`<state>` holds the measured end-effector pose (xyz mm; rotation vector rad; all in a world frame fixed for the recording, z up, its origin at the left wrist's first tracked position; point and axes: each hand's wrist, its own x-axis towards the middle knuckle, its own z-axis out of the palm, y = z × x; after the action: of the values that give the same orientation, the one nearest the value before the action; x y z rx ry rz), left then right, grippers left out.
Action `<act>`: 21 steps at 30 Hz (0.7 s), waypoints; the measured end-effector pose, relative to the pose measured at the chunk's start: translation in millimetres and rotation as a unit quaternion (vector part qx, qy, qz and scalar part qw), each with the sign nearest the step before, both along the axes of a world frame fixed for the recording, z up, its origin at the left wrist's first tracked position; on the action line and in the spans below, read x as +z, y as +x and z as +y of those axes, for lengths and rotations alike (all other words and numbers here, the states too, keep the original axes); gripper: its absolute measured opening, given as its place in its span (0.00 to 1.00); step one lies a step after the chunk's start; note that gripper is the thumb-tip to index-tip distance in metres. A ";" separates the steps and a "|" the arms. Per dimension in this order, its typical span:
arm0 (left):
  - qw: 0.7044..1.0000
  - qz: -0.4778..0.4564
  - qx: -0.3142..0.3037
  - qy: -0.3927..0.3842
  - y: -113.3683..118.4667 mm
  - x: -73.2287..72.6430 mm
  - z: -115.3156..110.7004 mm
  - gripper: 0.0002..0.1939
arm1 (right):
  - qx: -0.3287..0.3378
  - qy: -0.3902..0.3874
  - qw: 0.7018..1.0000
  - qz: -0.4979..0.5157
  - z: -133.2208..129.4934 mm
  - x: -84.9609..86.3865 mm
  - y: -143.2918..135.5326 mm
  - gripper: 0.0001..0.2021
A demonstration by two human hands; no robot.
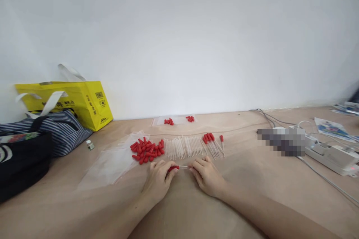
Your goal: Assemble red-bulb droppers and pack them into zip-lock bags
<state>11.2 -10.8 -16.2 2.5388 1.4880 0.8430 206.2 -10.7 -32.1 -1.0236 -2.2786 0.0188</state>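
Observation:
Between my hands lies a dropper, its red rubber bulb [173, 168] pinched in my left hand [160, 177] and its thin clear glass tube [183, 167] gripped by my right hand [206, 174]. Bulb and tube meet just right of my left fingertips; how far the tube goes in I cannot tell. Beyond my left hand is a pile of loose red bulbs [147, 150]. To its right, a row of clear glass tubes [183, 147] lies side by side. Several droppers with red bulbs [209, 139] lie right of that row, and one more dropper [221, 139] lies apart.
Clear plastic bags [109, 162] lie flat at left, near a small bottle [90, 145]. A yellow bag [92, 101], striped bag [67, 134] and black bag [25, 164] stand far left. Small red bulbs [168, 121] rest near the wall. A power strip [332, 157] with cables is at right.

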 end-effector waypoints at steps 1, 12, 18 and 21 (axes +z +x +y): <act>1.000 0.000 -0.003 -0.001 -0.1 0.1 -0.3 0.08 | 0.006 0.004 1.000 0.000 -0.8 0.1 0.0 0.10; 0.998 0.003 -0.045 0.034 3.0 3.5 -9.7 0.09 | 0.033 0.033 0.998 -0.034 -3.6 3.0 0.6 0.10; 0.996 0.025 -0.070 0.045 2.9 6.4 -13.1 0.08 | 0.044 0.034 0.998 -0.033 -5.9 5.6 -0.9 0.09; 0.995 0.032 -0.080 0.052 3.4 7.3 -14.5 0.08 | 0.058 0.030 0.998 -0.022 -6.4 4.4 -2.3 0.10</act>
<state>14.6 -25.3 -8.9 2.7410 1.2664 0.8440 203.8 -17.1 -27.7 -0.8669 -2.3608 -0.0239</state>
